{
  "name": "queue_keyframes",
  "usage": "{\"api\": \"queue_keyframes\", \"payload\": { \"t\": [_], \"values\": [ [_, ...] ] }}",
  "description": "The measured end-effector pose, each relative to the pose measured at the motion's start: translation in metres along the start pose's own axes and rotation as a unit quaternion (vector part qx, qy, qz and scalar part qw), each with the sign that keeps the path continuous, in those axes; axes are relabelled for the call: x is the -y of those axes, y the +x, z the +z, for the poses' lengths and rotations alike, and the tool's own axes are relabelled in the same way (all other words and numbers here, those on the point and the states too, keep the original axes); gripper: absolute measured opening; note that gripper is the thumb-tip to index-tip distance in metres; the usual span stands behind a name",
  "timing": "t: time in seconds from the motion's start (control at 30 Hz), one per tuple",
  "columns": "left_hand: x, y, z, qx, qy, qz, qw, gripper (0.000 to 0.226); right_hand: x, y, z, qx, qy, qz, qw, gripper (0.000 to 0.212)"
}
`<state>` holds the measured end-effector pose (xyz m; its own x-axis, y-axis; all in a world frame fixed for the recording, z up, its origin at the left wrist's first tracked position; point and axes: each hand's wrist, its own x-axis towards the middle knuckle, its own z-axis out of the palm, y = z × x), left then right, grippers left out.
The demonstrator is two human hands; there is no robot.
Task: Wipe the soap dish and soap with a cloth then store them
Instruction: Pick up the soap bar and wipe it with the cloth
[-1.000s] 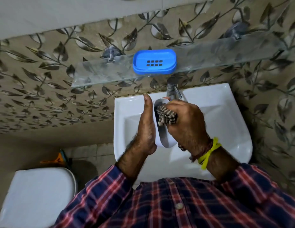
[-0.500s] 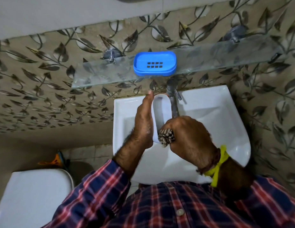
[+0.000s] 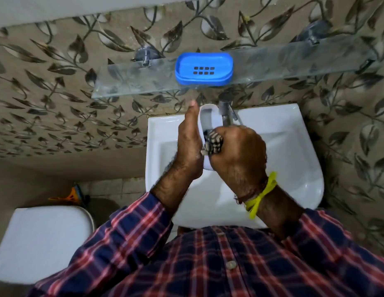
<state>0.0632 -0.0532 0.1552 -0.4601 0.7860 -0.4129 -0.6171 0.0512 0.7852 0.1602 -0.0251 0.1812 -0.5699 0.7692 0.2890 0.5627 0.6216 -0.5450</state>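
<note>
Compared with half a second ago, the right hand (image 3: 236,155) has moved farther up the white soap dish part (image 3: 206,121), so the striped cloth (image 3: 213,142) now sits near its middle instead of at its near end; a second ago it was about here too. The left hand (image 3: 190,142) stays flat against the part's left side, fingers straight, thumb tip pointing far. The right hand grips the bunched cloth in a fist and presses it into the white part, held on edge over the white ceramic sink (image 3: 294,146).

There is one oval blue soap dish tray (image 3: 204,68) of smooth plastic with eight drain slots, resting on the clear glass shelf (image 3: 133,82) on the far wall. One metal tap (image 3: 226,110) stands just right of the white part. A white toilet lid (image 3: 41,239) lies near left.
</note>
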Motion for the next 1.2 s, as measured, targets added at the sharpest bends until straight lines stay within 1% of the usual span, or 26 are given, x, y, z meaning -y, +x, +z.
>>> {"api": "queue_keyframes", "payload": {
  "t": [0.03, 0.07, 0.17, 0.2, 0.27, 0.33, 0.37, 0.43, 0.47, 0.5, 0.57, 0.6, 0.63, 0.67, 0.73, 0.8, 0.83, 0.87, 0.9, 0.97, 1.0, 1.03, 1.1, 1.13, 1.17, 1.2],
  "values": [
    [0.001, -0.001, 0.0, 0.011, -0.015, 0.004, 1.0, 0.05, 0.003, 0.001, 0.001, -0.024, 0.027, -0.007, 0.999, 0.017],
    [0.002, -0.002, 0.0, 0.005, -0.026, 0.006, 1.0, 0.048, 0.004, 0.001, -0.001, -0.036, 0.044, -0.004, 0.998, 0.016],
    [0.004, -0.003, 0.001, -0.012, -0.059, 0.008, 0.998, 0.059, 0.003, -0.007, -0.003, -0.039, 0.051, 0.034, 0.997, 0.021],
    [0.005, -0.003, 0.003, -0.017, -0.055, 0.013, 0.998, 0.055, 0.004, -0.006, -0.002, -0.051, 0.054, 0.048, 0.996, 0.022],
    [0.01, -0.005, 0.006, -0.009, -0.045, 0.02, 0.999, 0.049, 0.008, 0.006, 0.0, -0.092, 0.081, 0.066, 0.99, 0.031],
    [0.014, -0.005, 0.006, 0.006, -0.06, 0.016, 0.998, 0.056, 0.011, 0.015, 0.002, -0.111, 0.116, 0.035, 0.986, 0.035],
    [0.013, -0.006, 0.003, 0.014, -0.069, 0.012, 0.997, 0.058, 0.01, 0.015, 0.002, -0.095, 0.139, 0.001, 0.986, 0.033],
    [0.006, -0.005, -0.007, 0.028, -0.088, 0.002, 0.996, 0.05, 0.001, 0.008, 0.003, -0.032, 0.17, -0.057, 0.983, 0.032],
    [0.004, -0.005, -0.009, 0.019, -0.087, -0.002, 0.996, 0.047, -0.004, 0.005, 0.003, -0.008, 0.159, -0.066, 0.985, 0.029],
    [0.004, -0.004, -0.01, 0.01, -0.075, -0.001, 0.997, 0.047, -0.009, 0.003, 0.004, -0.007, 0.132, -0.06, 0.989, 0.024],
    [0.008, -0.004, -0.007, 0.009, -0.054, 0.015, 0.998, 0.05, -0.012, 0.008, 0.006, -0.062, 0.1, -0.027, 0.993, 0.01],
    [0.011, -0.005, -0.006, 0.008, -0.056, 0.018, 0.998, 0.052, -0.009, 0.011, 0.006, -0.087, 0.113, -0.022, 0.99, 0.011],
    [0.013, -0.004, -0.006, 0.009, -0.065, 0.014, 0.998, 0.056, -0.004, 0.014, 0.006, -0.098, 0.143, -0.033, 0.984, 0.016],
    [0.013, -0.005, -0.007, 0.013, -0.07, 0.01, 0.997, 0.06, 0.002, 0.014, 0.006, -0.091, 0.183, -0.055, 0.977, 0.023],
    [0.011, -0.006, -0.012, 0.017, -0.069, 0.013, 0.997, 0.059, 0.003, 0.009, 0.005, -0.034, 0.253, -0.106, 0.961, 0.029],
    [0.005, -0.008, -0.015, 0.007, -0.057, 0.006, 0.998, 0.053, -0.007, 0.002, 0.003, 0.047, 0.267, -0.144, 0.952, 0.026],
    [0.004, -0.007, -0.017, 0.001, -0.055, -0.011, 0.998, 0.053, -0.014, -0.001, 0.002, 0.077, 0.251, -0.147, 0.954, 0.026],
    [0.004, -0.007, -0.016, -0.003, -0.044, -0.023, 0.999, 0.054, -0.018, -0.003, 0.0, 0.086, 0.219, -0.14, 0.962, 0.029],
    [0.007, -0.006, -0.017, -0.007, -0.029, -0.029, 0.999, 0.055, -0.018, -0.003, 0.0, 0.07, 0.176, -0.128, 0.973, 0.029],
    [0.01, -0.006, -0.014, -0.002, 0.006, -0.02, 1.0, 0.063, -0.015, -0.001, 0.002, -0.007, 0.114, -0.077, 0.99, 0.02],
    [0.012, -0.008, -0.012, 0.0, 0.012, -0.004, 1.0, 0.07, -0.013, 0.003, 0.003, -0.03, 0.123, -0.058, 0.99, 0.022],
    [0.013, -0.01, -0.011, 0.001, 0.024, 0.019, 1.0, 0.078, -0.013, 0.006, 0.003, -0.023, 0.148, -0.057, 0.987, 0.025],
    [0.01, -0.011, -0.015, -0.017, 0.082, 0.056, 0.995, 0.087, -0.021, 0.007, 0.006, 0.046, 0.181, -0.084, 0.979, 0.023],
    [0.007, -0.011, -0.019, -0.033, 0.113, 0.071, 0.991, 0.087, -0.026, 0.005, 0.006, 0.073, 0.182, -0.083, 0.977, 0.02],
    [0.004, -0.009, -0.025, -0.046, 0.135, 0.077, 0.987, 0.082, -0.033, 0.002, 0.006, 0.08, 0.189, -0.067, 0.976, 0.016],
    [0.002, -0.008, -0.031, -0.045, 0.138, 0.074, 0.987, 0.076, -0.041, -0.002, 0.004, 0.063, 0.217, -0.035, 0.974, 0.013]
  ]
}}
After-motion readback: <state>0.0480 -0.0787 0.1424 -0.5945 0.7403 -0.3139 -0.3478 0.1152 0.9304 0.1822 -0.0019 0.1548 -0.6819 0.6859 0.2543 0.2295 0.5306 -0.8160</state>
